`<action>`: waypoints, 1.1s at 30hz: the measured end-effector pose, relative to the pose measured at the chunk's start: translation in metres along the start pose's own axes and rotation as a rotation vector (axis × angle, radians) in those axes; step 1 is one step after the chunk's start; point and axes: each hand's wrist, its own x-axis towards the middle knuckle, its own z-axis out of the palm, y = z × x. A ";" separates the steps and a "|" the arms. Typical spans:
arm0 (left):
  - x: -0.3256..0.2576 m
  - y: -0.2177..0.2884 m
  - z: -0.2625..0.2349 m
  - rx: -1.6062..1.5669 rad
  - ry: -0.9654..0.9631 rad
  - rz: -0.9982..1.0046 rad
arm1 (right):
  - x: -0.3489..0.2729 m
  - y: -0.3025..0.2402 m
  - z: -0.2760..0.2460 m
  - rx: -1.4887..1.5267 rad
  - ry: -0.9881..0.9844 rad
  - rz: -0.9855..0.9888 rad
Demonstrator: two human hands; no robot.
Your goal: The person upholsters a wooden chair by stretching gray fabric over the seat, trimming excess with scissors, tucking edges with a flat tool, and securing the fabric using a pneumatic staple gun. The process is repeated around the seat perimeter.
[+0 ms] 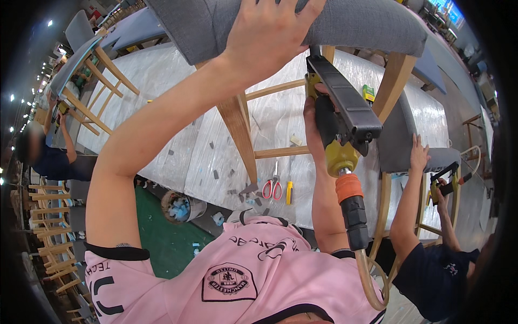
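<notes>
My left hand (270, 29) presses flat, fingers spread, on the grey fabric seat (356, 21) of a wooden chair that stands on the work table. My right hand (314, 121) grips a black and yellow pneumatic staple gun (345, 116), its nose pushed up under the seat edge. An orange collar and a black fitting join its air hose (372, 281) below the handle. The chair's wooden legs and rungs (240, 129) stand between my arms.
The long table (156, 92) is wrapped in clear plastic sheet, with red-handled scissors (273, 188), a yellow cutter (289, 192) and fabric scraps on it. To the right a person (431, 270) holds another staple gun at a grey chair. At left another person (54, 156) works on a chair; wooden frames are stacked nearby.
</notes>
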 end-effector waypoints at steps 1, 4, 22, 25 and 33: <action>0.000 0.000 -0.001 0.034 0.005 -0.003 | 0.000 -0.003 0.000 0.059 -0.002 0.050; 0.004 0.007 0.000 0.085 0.029 0.002 | 0.000 -0.013 -0.005 0.020 0.061 -0.014; -0.005 0.010 0.000 0.120 0.017 0.053 | -0.013 -0.005 0.012 0.150 0.055 -0.029; 0.021 -0.003 -0.027 -0.147 -0.221 0.041 | -0.007 -0.005 0.004 0.004 0.098 -0.068; 0.055 -0.086 -0.017 -0.699 -0.760 0.025 | 0.002 -0.004 -0.001 -0.164 0.048 -0.115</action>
